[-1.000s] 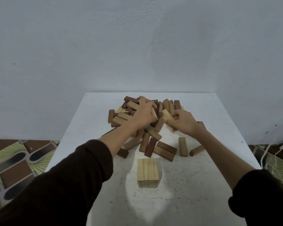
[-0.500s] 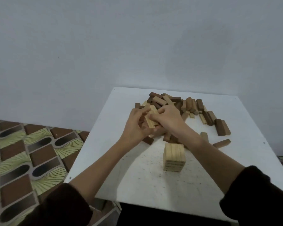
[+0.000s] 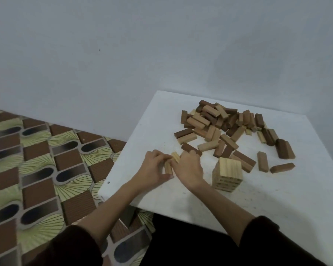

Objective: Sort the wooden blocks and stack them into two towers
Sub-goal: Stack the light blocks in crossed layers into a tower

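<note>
A short tower of light wooden blocks (image 3: 227, 174) stands on the white table (image 3: 277, 200), near its front. Behind it lies a loose pile of brown and light blocks (image 3: 219, 123). My left hand (image 3: 152, 167) and right hand (image 3: 188, 167) are side by side on the table, left of the tower. Together they hold a few light blocks (image 3: 168, 167) between them, with one pale block end (image 3: 175, 157) sticking up past the fingers. How many blocks they hold is hidden by the fingers.
Several brown blocks (image 3: 262, 164) lie scattered to the right of the tower. The table's left edge (image 3: 115, 166) is close to my left hand, with patterned floor (image 3: 37, 166) beyond it. A plain wall (image 3: 161, 45) stands behind the table.
Both hands have come away from the pile toward the table's front left, carrying light blocks. The camera has swung left, so the table sits further right in view.
</note>
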### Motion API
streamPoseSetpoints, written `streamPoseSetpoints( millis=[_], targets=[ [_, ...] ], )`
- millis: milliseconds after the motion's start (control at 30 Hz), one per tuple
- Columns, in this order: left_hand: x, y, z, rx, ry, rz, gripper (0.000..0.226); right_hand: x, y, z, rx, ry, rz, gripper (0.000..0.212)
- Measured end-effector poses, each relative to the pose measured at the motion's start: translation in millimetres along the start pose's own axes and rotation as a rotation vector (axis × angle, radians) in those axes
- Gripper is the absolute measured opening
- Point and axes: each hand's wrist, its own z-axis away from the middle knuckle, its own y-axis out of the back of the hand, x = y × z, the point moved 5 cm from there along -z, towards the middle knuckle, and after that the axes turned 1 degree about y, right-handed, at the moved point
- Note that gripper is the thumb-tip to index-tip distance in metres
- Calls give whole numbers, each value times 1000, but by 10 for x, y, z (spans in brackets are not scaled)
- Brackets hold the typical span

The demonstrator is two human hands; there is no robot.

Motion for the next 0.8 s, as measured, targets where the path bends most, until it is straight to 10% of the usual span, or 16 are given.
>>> streamPoseSetpoints(
  millis=[800],
  targets=[
    [-46,63,-15,-78,1,84,73,157,-86,97,-74,117,-228,34]
  ],
)
